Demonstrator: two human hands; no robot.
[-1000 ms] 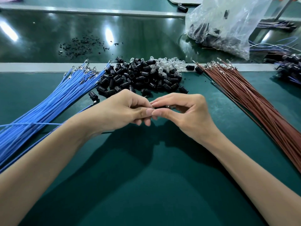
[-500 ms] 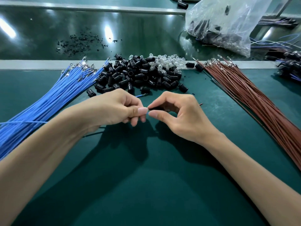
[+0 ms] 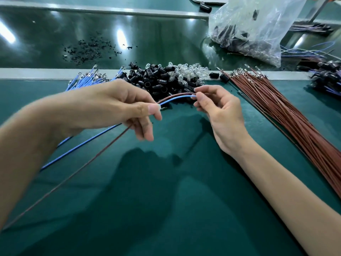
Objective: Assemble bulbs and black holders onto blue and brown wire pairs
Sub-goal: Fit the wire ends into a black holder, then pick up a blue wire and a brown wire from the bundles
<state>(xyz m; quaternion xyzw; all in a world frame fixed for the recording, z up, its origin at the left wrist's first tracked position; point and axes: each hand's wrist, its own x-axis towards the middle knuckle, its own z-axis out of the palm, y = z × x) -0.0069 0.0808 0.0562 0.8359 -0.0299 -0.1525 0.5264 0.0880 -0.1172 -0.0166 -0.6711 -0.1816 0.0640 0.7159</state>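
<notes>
One blue wire point(image 3: 177, 98) and one brown wire point(image 3: 173, 95) arch side by side between my two hands above the green mat. My left hand point(image 3: 118, 108) pinches the pair between thumb and fingers, and both wires trail down to the lower left. My right hand point(image 3: 217, 109) pinches the pair's other end at its fingertips. Whether a holder or bulb sits on that end is hidden by the fingers. Behind the hands lies a pile of black holders point(image 3: 158, 80) mixed with clear bulbs point(image 3: 190, 73).
A bundle of blue wires point(image 3: 86, 81) lies at the left and a bundle of brown wires point(image 3: 287, 115) at the right. A clear plastic bag point(image 3: 258, 24) sits at the back right. Finished pieces point(image 3: 328, 78) lie at the far right. Black scraps point(image 3: 88, 50) dot the belt.
My hands have drawn apart. The blue and brown wire pair, earlier hidden between touching fingertips, now spans the gap between them in an arch.
</notes>
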